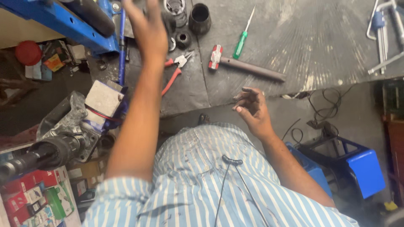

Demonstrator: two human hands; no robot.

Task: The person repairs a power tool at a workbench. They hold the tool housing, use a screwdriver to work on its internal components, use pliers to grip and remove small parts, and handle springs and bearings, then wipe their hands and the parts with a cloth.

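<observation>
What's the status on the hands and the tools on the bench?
Left hand open, reaching over dark metal parts. Right hand open, empty. Red pliers, hammer, green screwdriver untouched.

Red-handled metal pliers (pixel 174 71) lie flat, jaws toward the hammer (pixel 244 64)'s red-white head, just left of it; small black rubber ring (pixel 182 38) sits upright beyond.
</observation>
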